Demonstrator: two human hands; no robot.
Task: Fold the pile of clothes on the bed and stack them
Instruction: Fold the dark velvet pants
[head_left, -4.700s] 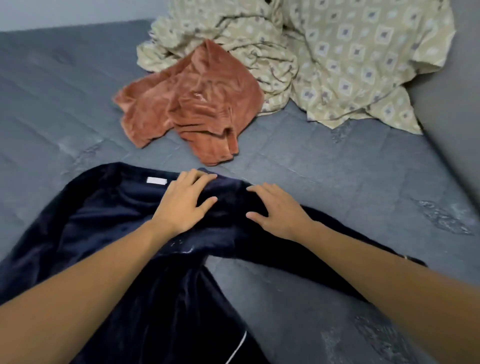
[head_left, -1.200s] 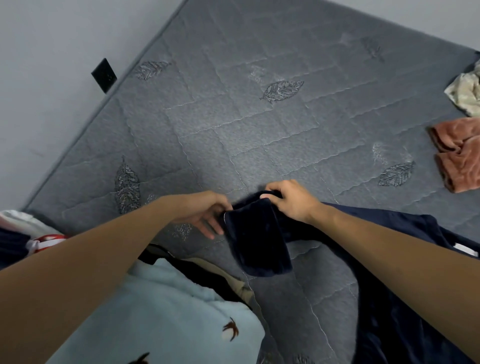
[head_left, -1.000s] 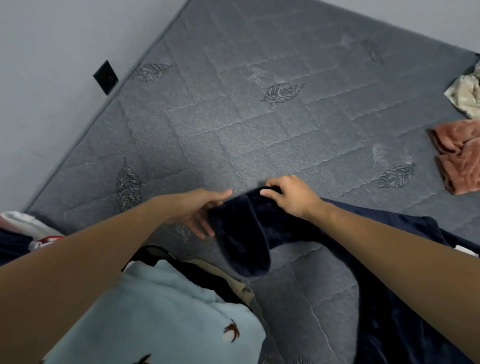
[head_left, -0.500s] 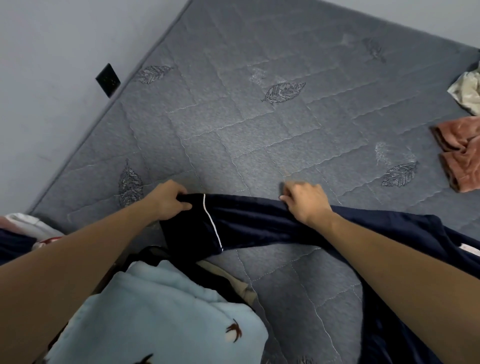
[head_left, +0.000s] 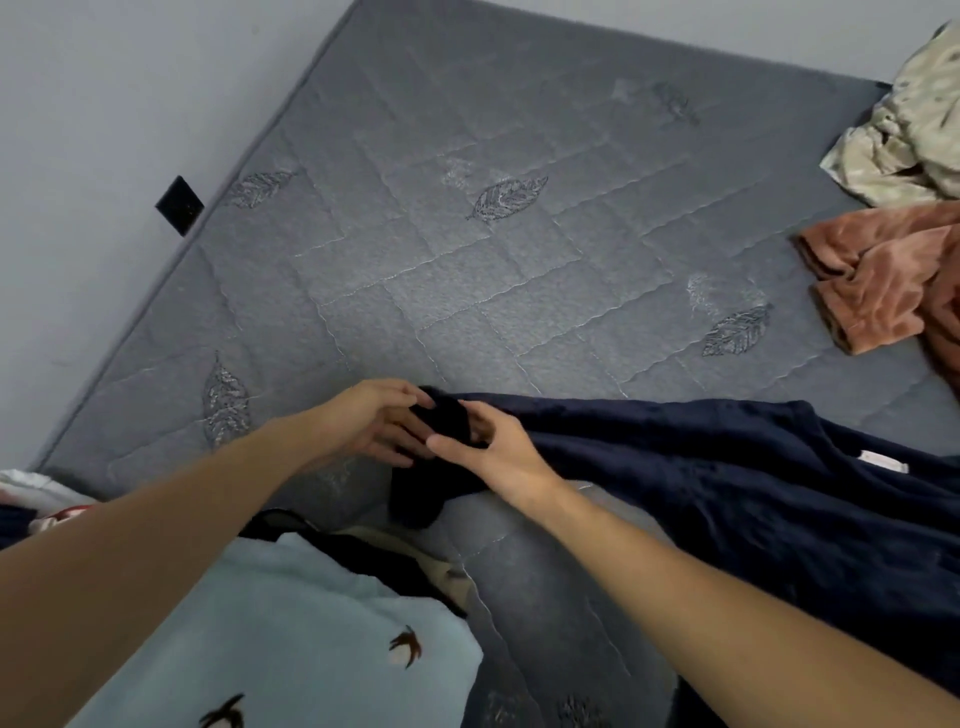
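Observation:
A dark navy plush garment (head_left: 727, 483) lies spread over the right half of the grey quilted mattress (head_left: 467, 270). Its sleeve end (head_left: 436, 452) is bunched between both hands near the middle of the view and droops downward. My left hand (head_left: 379, 426) grips that sleeve end from the left. My right hand (head_left: 493, 452) holds the same sleeve from the right, thumb stretched toward the left hand. A small white label (head_left: 883, 460) shows on the garment at the right.
A light blue fleece with bird prints (head_left: 291, 649) sits in a pile at the lower left, over dark and beige cloth. A rust-coloured velvet garment (head_left: 893, 280) and a cream patterned sheet (head_left: 914, 135) lie at the right edge. The wall carries a black socket (head_left: 179, 205).
Half a second ago the sleeve was stretched flat between my hands. Both hands have since come together, bunching the sleeve end, and its white-piped cuff no longer shows.

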